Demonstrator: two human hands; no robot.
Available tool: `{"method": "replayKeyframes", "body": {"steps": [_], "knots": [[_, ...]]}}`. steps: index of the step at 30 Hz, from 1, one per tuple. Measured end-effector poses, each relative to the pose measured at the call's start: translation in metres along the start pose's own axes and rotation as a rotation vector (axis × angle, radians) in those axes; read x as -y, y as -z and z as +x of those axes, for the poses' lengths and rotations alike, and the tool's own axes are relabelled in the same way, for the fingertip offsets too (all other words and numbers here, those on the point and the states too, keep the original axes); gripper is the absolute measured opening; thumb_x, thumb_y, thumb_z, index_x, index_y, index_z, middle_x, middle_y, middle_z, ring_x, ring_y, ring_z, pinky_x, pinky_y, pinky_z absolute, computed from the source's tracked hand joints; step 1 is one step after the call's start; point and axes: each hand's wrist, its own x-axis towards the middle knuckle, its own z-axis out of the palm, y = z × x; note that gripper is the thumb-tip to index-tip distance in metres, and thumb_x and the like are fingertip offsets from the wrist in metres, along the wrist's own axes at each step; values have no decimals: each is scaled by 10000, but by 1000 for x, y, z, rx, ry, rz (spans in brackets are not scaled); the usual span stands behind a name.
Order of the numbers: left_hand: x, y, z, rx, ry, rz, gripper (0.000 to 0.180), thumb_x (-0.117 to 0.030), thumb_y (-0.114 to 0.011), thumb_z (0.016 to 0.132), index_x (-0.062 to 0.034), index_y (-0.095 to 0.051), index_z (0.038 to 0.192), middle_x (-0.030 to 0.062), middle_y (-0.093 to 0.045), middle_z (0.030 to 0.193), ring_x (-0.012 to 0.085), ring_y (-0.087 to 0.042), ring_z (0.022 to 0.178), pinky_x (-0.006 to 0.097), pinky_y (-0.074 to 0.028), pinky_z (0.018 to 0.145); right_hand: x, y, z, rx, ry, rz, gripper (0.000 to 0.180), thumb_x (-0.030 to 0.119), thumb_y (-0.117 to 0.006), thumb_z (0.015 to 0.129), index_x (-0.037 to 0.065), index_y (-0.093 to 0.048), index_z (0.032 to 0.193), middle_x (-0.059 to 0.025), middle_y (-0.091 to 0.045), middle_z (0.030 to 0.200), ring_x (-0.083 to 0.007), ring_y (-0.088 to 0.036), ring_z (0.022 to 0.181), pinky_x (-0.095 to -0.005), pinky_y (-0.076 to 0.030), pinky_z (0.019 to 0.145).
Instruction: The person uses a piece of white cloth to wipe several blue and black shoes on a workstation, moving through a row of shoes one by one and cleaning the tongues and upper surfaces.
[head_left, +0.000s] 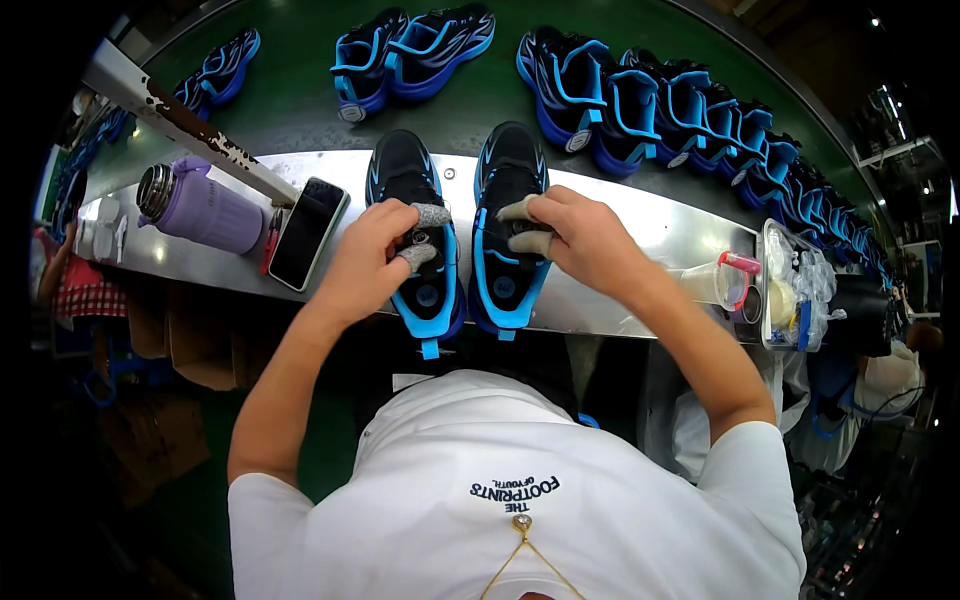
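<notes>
Two black and blue sneakers stand side by side on a shiny metal shelf (pixel 640 225), toes pointing away from me. My left hand (pixel 375 260) rests on the left sneaker (pixel 412 180), its taped fingertips pressed into the tongue and lace area. My right hand (pixel 575 235) lies on the right sneaker (pixel 510 165), taped fingers curled at its tongue opening. Both hands touch the shoes from above; I cannot tell how firmly they grip.
Many more blue sneakers (pixel 640 100) line the green belt (pixel 290 100) behind the shelf. A purple flask (pixel 200 208) and a black phone (pixel 308 232) lie at the left. A clear cup (pixel 712 284) and a plastic box of small items (pixel 795 285) sit at the right.
</notes>
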Motion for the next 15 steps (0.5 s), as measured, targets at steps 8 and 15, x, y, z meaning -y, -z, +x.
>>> {"method": "replayKeyframes", "body": {"steps": [8, 15], "knots": [[2, 1, 0, 33, -41, -71, 379, -24, -709, 789, -46, -670, 1165, 33, -549, 920, 139, -462, 732, 253, -408, 680, -9, -3, -4, 8, 53, 9, 295, 302, -769, 809, 152, -705, 1055, -84, -596, 845, -283, -621, 776, -383, -512, 693], [-11, -6, -3, -92, -23, -51, 400, -53, -718, 778, -30, -644, 1170, 32, -491, 872, 149, -442, 751, 265, -403, 713, -14, -2, -5, 0, 77, 57, 373, 287, -785, 803, 144, -703, 1137, -84, -615, 859, -238, -616, 756, -345, -495, 676]]}}
